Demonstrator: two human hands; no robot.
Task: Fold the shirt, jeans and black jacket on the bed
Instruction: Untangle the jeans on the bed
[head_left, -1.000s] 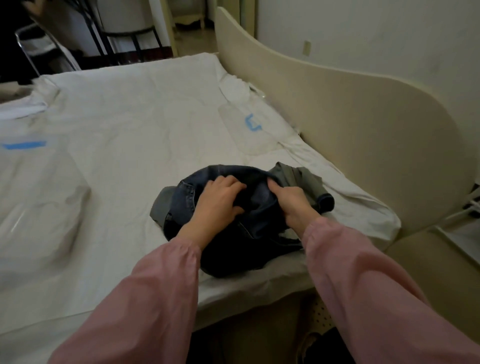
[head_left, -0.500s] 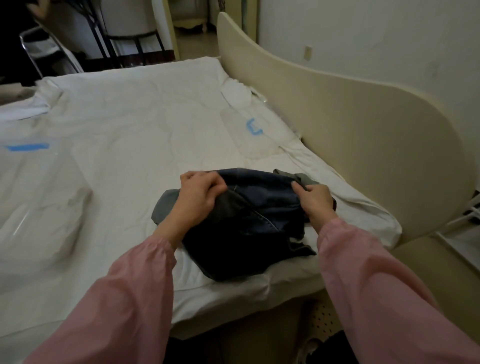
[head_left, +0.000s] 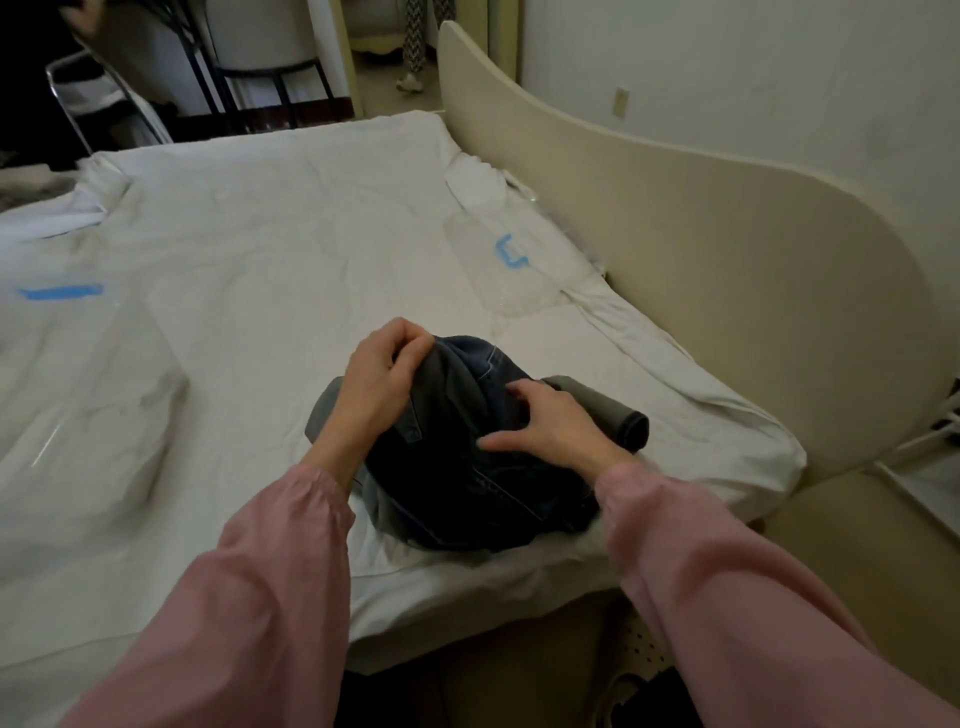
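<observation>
Denim bunches under both hands. My feed shows the left hand with fingers curled, pinching a fold of the crumpled dark blue jeans at the bundle's far left edge. The right hand lies on top of the bundle, thumb splayed towards the left, fingers bent with their tips on the cloth; I cannot tell whether they pinch any. Half a second ago that hand gripped the right edge; it now sits nearer the middle, and the grey rolled cuff lies uncovered just beside it. The left hand's fold is raised higher than before. Loose pink sleeves cover both arms. The jeans lie at the near edge of the white-sheeted bed, near the curved cream headboard. Two blue tape marks, a strip and a bracket shape, sit on the sheet.
</observation>
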